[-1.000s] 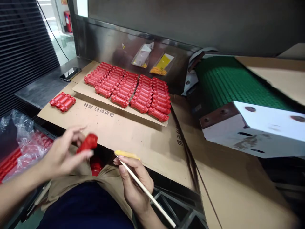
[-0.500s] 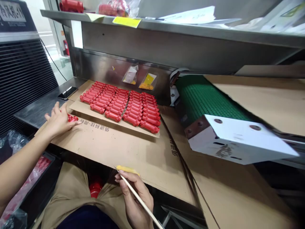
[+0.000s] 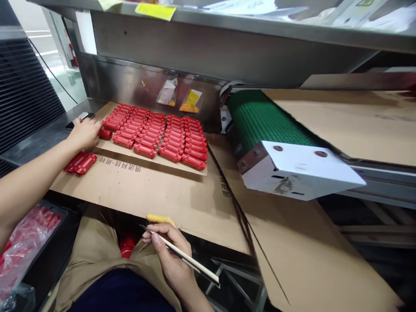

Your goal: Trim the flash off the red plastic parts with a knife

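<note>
Red plastic tubes (image 3: 169,153) with flanged ends lie in several close rows on a cardboard sheet (image 3: 152,163). At the sheet's left end, my left hand (image 3: 85,133) has its fingers curled over one more red tube (image 3: 104,134), whose right end shows. Below that wrist, several loose red tubes (image 3: 85,164) lie side by side on the lower cardboard. Close to the front edge, my right hand (image 3: 172,251) grips a thin pen-like tool (image 3: 191,261) with a pale handle and a dark pointed tip. A yellow strip-like thing (image 3: 160,219) is just beyond these fingers.
To the right stands a green conveyor belt (image 3: 269,119) with a white metal end cover (image 3: 299,169). A phone (image 3: 79,120) lies behind my left hand. Two small bags (image 3: 191,102) hang on the back panel. A bin of red parts (image 3: 32,234) sits at lower left.
My left hand has moved up and away from the loose tubes to the left end of the rows, its spread fingers now curled over a tube. My right hand keeps the pen-like tool. The view has shifted.
</note>
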